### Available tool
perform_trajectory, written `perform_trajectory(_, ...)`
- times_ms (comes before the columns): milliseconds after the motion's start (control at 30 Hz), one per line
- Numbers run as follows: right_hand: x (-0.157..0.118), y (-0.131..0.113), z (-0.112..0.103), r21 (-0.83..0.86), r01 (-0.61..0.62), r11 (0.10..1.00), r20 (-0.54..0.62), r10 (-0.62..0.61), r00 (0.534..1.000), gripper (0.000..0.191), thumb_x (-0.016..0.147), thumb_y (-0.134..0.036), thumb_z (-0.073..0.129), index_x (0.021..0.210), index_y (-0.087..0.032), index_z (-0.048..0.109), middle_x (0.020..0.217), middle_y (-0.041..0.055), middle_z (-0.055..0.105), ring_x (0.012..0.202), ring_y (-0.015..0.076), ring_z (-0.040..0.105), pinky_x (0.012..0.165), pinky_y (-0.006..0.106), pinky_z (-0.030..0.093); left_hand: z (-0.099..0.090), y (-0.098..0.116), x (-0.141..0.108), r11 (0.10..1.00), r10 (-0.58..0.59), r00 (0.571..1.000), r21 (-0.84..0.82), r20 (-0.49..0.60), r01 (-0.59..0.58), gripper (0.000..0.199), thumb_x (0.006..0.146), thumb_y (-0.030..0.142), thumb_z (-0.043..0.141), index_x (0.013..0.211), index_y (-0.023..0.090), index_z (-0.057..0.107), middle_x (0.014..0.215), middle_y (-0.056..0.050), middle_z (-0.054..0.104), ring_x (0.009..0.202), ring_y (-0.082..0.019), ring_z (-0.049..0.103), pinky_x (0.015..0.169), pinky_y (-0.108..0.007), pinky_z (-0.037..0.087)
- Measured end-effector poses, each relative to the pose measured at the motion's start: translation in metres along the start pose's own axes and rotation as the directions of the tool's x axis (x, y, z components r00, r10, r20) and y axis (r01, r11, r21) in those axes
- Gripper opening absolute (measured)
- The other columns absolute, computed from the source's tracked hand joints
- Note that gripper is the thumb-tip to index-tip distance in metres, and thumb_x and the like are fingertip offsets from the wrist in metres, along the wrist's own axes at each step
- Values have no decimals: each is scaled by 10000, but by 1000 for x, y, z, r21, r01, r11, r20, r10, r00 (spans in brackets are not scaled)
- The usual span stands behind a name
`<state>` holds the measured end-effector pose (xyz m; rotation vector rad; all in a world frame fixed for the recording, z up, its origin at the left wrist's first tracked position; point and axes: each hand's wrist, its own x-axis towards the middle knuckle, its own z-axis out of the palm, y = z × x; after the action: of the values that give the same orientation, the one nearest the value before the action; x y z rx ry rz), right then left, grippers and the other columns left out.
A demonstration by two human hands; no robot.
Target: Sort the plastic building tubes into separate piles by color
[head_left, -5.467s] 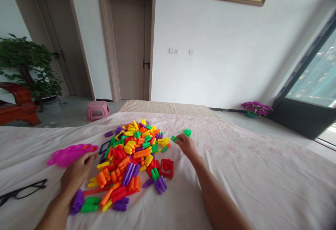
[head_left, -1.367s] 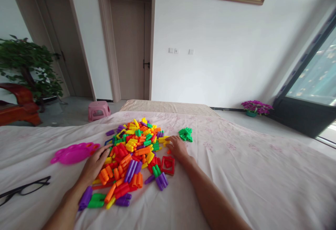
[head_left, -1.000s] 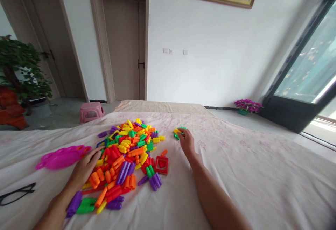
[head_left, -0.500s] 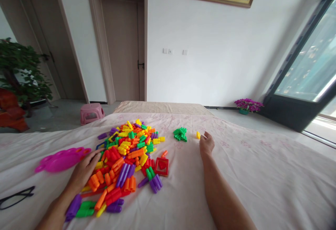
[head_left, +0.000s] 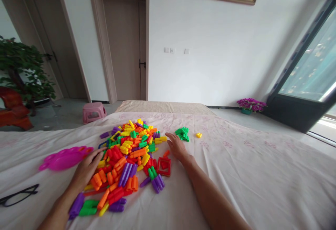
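A heap of coloured plastic blocks point(head_left: 131, 153) lies on the cloth in front of me. My left hand point(head_left: 90, 161) rests at the heap's left edge, fingers extended over it and nothing visibly gripped. Close to the yellow block point(head_left: 160, 140) at the heap's right side is my right hand point(head_left: 176, 146), its fingers apart and holding nothing. Just behind that hand sits a small green pile of blocks point(head_left: 182, 133). Farther right, a yellow piece point(head_left: 198, 135) lies alone. A red square frame point(head_left: 164, 166) is beside the heap.
A pink tray point(head_left: 65, 158) lies left of my left hand, with black glasses point(head_left: 19, 195) nearer me. Beyond the cloth-covered surface point(head_left: 236, 174) stand a pink stool point(head_left: 93, 112), a leafy plant point(head_left: 23, 69) and purple flowers point(head_left: 251, 105).
My right hand has moved left from the lone yellow piece to the heap's right side. The yellow piece stays behind on the cloth. My left hand has hardly moved.
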<state>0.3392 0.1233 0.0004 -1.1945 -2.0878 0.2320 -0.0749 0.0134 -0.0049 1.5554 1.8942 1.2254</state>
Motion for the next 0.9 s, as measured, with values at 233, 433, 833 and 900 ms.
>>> perform_trajectory(233, 5, -3, 8, -148, -50, 988, 117, 68, 991, 385, 956, -268, 495, 1319, -219, 611, 1260, 110, 665, 1201, 247, 562, 1022, 361, 409, 0, -1, 1, 1000, -9, 1000, -26, -4, 9, 500, 851, 527, 498, 1190, 213, 690, 1247, -66, 711, 1203, -253, 630, 1035, -348, 485)
perform_trajectory(433, 6, -10, 3, -153, -114, 982, 82, 128, 988, 236, 887, -232, 589, 1084, -201, 715, 1049, 80, 706, 1044, 224, 588, 934, 303, 422, 1, -4, 3, 999, -32, 999, -39, 11, 33, 503, 853, 517, 504, 1221, 220, 677, 1233, -59, 718, 1177, -250, 646, 1000, -339, 510)
perform_trajectory(833, 0, -19, 0, -289, -126, 949, 73, 153, 986, 369, 890, -271, 579, 1248, -237, 667, 1186, 78, 672, 1121, 248, 539, 978, 324, 388, 1, -5, 4, 999, -18, 1000, -27, 3, 18, 519, 840, 545, 493, 1199, 224, 687, 1223, -61, 719, 1195, -262, 633, 1038, -366, 483)
perform_trajectory(900, 0, -19, 0, -278, -118, 953, 103, 152, 983, 330, 896, -285, 587, 1208, -249, 689, 1140, 65, 695, 1099, 244, 554, 967, 331, 396, 1, -5, 4, 1000, -15, 1000, -23, -1, 15, 519, 837, 550, 496, 1195, 228, 691, 1229, -58, 717, 1199, -268, 631, 1049, -378, 476)
